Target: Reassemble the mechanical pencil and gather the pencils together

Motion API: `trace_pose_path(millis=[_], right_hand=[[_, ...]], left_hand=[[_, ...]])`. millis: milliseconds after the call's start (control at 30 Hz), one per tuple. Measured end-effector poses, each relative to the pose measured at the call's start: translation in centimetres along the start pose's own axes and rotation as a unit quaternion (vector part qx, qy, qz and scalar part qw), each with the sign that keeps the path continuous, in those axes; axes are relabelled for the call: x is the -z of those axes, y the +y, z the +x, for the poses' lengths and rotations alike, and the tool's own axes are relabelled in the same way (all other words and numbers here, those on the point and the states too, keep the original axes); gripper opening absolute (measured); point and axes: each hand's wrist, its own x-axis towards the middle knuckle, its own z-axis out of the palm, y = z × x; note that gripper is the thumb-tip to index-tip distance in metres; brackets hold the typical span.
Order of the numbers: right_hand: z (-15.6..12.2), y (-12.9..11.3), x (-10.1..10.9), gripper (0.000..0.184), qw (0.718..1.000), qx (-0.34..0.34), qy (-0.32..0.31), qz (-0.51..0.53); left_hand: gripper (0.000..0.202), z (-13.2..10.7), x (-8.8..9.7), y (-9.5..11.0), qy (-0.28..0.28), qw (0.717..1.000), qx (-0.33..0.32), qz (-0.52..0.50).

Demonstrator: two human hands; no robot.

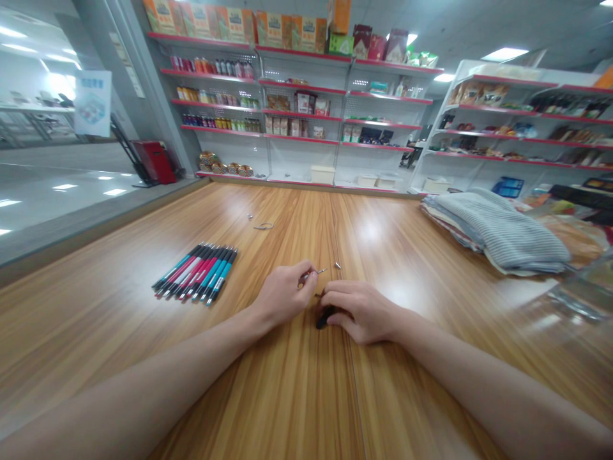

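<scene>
My left hand (286, 291) is closed in a pinch on a thin pen refill (322, 271), whose pointed silvery end sticks out to the right past the fingertips. Just across from it, my right hand (360, 312) curls round a black pen barrel (325, 317) close to the tabletop; most of the barrel is hidden by the fingers. A small silver pen tip (338, 266) lies on the wood beyond both hands. To the left, several pens (196, 273) in black, red, white and blue lie side by side in a slanted row.
Farther up the wooden table (287, 396) are a thin pale loop (264, 226) and a tiny shiny piece (249, 216). Folded striped cloths (498, 227) lie at the right, near a clear container (587, 287). Stocked shelves (301, 115) stand behind the table.
</scene>
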Motion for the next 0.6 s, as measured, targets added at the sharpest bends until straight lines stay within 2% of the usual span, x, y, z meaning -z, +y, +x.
trace_pose_path(millis=[167,367,600], right_hand=[[-0.2,0.9,-0.5,0.015,0.999,-0.014,0.052,-0.004],[-0.1,1.6,-0.3,0.013,0.974,-0.125,0.175,-0.065],[0.1,1.5,-0.2,0.013,0.956,-0.141,0.238,-0.099]], left_hand=[[0.023,0.0,0.0,0.0,-0.001,1.000,0.001,0.005],[0.024,-0.1,0.0,0.1,-0.016,1.000,-0.012,0.010],[0.024,-0.2,-0.1,0.0,-0.017,0.999,-0.016,0.023]])
